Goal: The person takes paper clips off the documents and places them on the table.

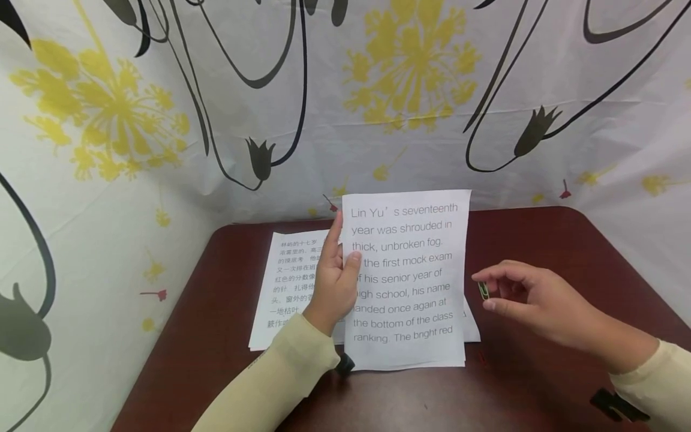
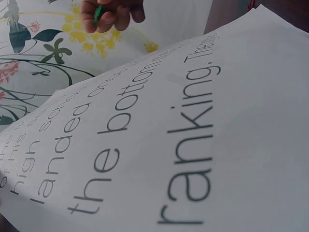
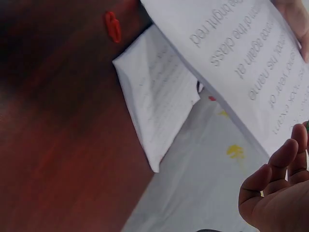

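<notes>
My left hand (image 1: 336, 291) holds a printed sheaf of paper (image 1: 405, 354) upright by its left edge, the thumb in front and the fingers behind. Large English text faces me, and the sheets' lower edges look slightly apart. To the right of the paper, my right hand (image 1: 534, 300) pinches a green paper clip (image 1: 483, 291) between thumb and fingertip, a small gap away from the sheets. The left wrist view shows the same green clip (image 2: 97, 14) beyond the bowed paper (image 2: 260, 121). Most of the left hand is hidden in the wrist views.
Behind the raised sheets, more printed paper (image 1: 291, 282) with Chinese text lies on the dark red table (image 1: 216, 360). A red paper clip (image 3: 112, 27) lies on the tabletop near that paper. A flower-patterned cloth (image 1: 324, 120) hangs around the table's back and sides.
</notes>
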